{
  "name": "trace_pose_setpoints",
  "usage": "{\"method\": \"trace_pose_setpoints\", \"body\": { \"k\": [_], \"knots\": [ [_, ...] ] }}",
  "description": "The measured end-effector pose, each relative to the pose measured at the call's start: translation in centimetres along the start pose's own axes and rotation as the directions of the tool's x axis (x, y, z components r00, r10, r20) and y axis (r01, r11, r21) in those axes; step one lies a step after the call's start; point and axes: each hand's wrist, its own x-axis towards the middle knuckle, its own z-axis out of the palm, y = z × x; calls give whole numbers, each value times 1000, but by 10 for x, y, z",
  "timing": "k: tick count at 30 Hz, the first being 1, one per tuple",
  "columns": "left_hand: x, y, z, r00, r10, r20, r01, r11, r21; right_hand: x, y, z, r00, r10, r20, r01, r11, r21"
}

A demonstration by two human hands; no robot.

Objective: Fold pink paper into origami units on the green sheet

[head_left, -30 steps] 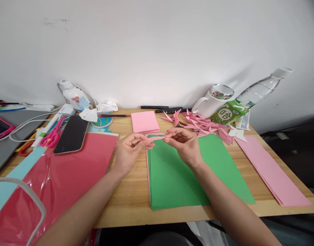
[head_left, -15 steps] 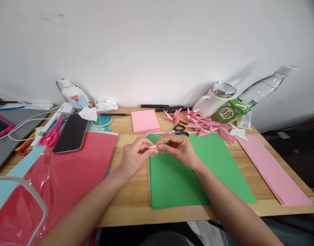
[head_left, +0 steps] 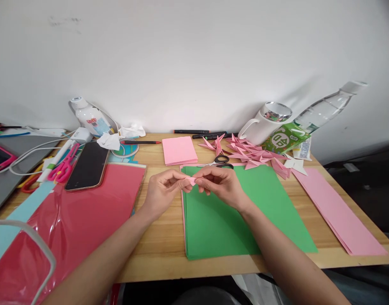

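Between both hands is a small folded piece of pink paper (head_left: 191, 181), mostly covered by fingers. My left hand (head_left: 164, 190) pinches its left end with thumb and forefinger. On the other end, my right hand (head_left: 219, 186) is closed in a pinch too. Both hands hover over the left edge of a stack of green paper sheets (head_left: 245, 224). Just beyond them lie black-handled scissors (head_left: 222, 159) and a stack of pink paper squares (head_left: 179, 150). Several folded pink paper pieces (head_left: 251, 153) are heaped to the right of the scissors.
A white mug (head_left: 266, 123), a green packet (head_left: 285, 137) and a clear bottle (head_left: 328, 106) stand back right. Pink paper strips (head_left: 337, 212) lie at the right. On the left are a phone (head_left: 87, 165), pink scissors (head_left: 65, 165), red paper in plastic (head_left: 86, 216) and a white bottle (head_left: 92, 116).
My left hand's fingers have shifted on the pink paper, with the thumb now over its near side. The paper has turned to show a wider face. My right hand stays almost in place.
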Motion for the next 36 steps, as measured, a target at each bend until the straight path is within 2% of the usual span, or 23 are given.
{"method": "trace_pose_setpoints", "body": {
  "k": [3,5,9,13,17,22,26,30,36],
  "knots": [
    [1,0,0,999,-23,28,24,999,-34,-1,-1,2,1000,28,-12,-28,1000,0],
    [3,-1,1,999,-33,-7,33,998,-45,-1,0,5,999,31,-42,-29,999,33],
    [4,-2,2,995,-31,-90,28,999,-32,0,3,9,996,-49,-69,52,997,53],
    [3,-1,2,993,-13,-116,10,1000,-26,0,5,6,988,-131,-77,130,991,-10],
    [3,-1,2,990,28,-139,-37,998,-60,-1,6,5,986,-156,-53,155,988,-21],
    [2,-2,1,988,76,-136,-83,995,-47,-2,5,6,986,-163,-36,164,986,9],
    [1,-3,2,985,101,-138,-105,994,-19,-2,5,6,981,-183,-68,181,983,-40],
    [0,-2,4,991,67,-118,-72,997,-38,-2,5,6,969,-224,-108,213,971,-109],
    [4,0,2,993,47,-111,-52,998,-38,-1,8,7,966,-239,-102,224,964,-141]
  ]
}}
